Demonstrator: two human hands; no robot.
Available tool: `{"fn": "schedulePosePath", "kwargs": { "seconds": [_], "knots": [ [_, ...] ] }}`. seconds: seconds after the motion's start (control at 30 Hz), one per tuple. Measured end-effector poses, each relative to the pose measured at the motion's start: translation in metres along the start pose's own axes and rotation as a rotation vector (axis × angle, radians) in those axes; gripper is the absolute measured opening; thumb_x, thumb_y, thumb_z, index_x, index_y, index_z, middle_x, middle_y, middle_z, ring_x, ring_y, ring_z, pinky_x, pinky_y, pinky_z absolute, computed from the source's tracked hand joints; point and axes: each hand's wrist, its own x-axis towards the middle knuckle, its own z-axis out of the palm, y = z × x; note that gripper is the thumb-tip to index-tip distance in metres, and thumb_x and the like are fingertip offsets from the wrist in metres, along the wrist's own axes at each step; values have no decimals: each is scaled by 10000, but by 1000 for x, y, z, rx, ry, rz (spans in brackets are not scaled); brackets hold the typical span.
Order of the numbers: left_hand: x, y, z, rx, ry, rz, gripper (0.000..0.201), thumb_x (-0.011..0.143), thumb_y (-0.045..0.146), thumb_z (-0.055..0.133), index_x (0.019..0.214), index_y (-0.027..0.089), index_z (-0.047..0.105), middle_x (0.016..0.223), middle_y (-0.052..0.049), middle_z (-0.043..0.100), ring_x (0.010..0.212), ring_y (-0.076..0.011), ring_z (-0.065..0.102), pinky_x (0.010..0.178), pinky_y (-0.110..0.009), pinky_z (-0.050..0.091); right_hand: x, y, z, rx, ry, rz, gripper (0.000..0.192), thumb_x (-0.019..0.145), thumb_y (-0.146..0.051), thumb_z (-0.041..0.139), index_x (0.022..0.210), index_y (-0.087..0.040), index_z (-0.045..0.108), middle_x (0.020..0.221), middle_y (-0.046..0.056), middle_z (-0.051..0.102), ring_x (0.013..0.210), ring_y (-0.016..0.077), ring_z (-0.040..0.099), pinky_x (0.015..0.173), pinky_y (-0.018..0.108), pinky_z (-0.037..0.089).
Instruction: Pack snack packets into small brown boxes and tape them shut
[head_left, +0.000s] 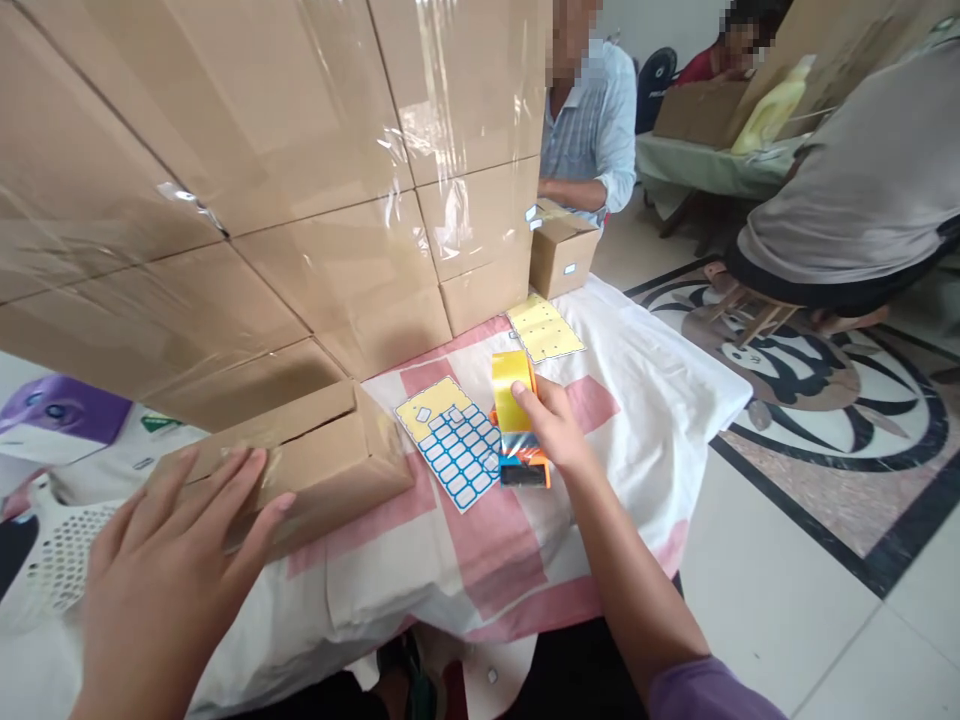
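Observation:
My left hand (169,580) lies flat, fingers spread, on top of a small brown cardboard box (330,455) at the near left of the table. My right hand (555,430) grips an orange tape dispenser (517,425) with a yellowish tape roll, resting on the cloth just right of the box. Between box and dispenser lies a yellow sheet of blue-bordered white labels (454,440). A second yellow label sheet (545,328) lies farther back.
A tall wall of taped cardboard cartons (247,170) fills the left and back. The table wears a white and pink cloth (645,400). Another small box (562,255) stands before a seated person in a blue shirt (592,130). Two other people sit at right; patterned tile floor (810,400).

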Motion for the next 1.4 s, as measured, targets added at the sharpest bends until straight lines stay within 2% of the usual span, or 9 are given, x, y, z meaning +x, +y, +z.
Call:
{"fn": "schedulePosePath", "kwargs": {
  "seconds": [0.13,0.33,0.43,0.6,0.8,1.07,1.2,1.3,1.4],
  "knots": [
    [-2,9,3,197,83,-32,644,954,474,555,1573,463,376,1596,68,444,1484,-382,392,1241,-627,271,-8,-19,16,200,33,16,529,923,-709,555,892,-184,616,790,52,670,714,201,654,649,315,547],
    [-13,33,17,248,231,280,658,857,331,738,1486,291,550,1440,-85,619,1277,-383,588,1133,-594,377,-24,-34,55,373,54,58,597,985,-719,404,966,-176,654,798,70,663,768,211,672,670,321,557],
    [-26,60,31,81,149,429,574,854,312,747,1406,264,597,1191,-104,706,1045,-303,650,999,-480,453,-36,-36,74,343,31,70,622,988,-735,371,930,-182,649,769,66,640,758,211,654,647,314,536],
    [-37,91,46,-310,-95,183,391,965,327,637,1330,203,570,1153,-110,594,1057,-227,608,888,-343,517,-52,-31,91,175,-1,32,598,1005,-714,371,785,-194,570,761,45,607,731,180,588,672,301,494],
    [-36,88,45,-188,-19,290,590,864,439,772,1328,134,574,1163,-135,544,1043,-252,575,921,-379,503,-48,-23,99,117,-7,62,586,993,-729,383,736,-214,496,716,20,554,672,154,539,618,280,458],
    [-34,83,51,-173,101,348,725,836,636,719,1343,144,554,1226,-166,568,1127,-282,598,957,-415,543,-46,-25,106,114,-51,160,593,986,-742,384,770,-213,541,736,23,589,741,169,584,664,286,481],
    [-33,74,49,-107,259,558,476,736,442,887,1112,238,679,1058,-74,586,948,-227,619,808,-367,552,-44,-26,104,121,-48,184,545,983,-716,433,808,-218,569,811,33,629,782,183,612,686,292,500],
    [-33,71,46,-40,231,650,256,749,249,882,954,283,734,999,-45,599,881,-207,587,768,-367,532,-42,-25,102,126,-48,179,530,996,-697,425,862,-218,609,825,33,631,813,192,627,730,307,516],
    [-34,72,47,-43,198,617,292,773,239,860,1040,243,742,1098,-87,632,951,-246,589,784,-405,538,-41,-22,102,99,-33,168,523,1001,-685,429,896,-215,632,816,30,626,847,201,633,777,321,521]
  ]
}}
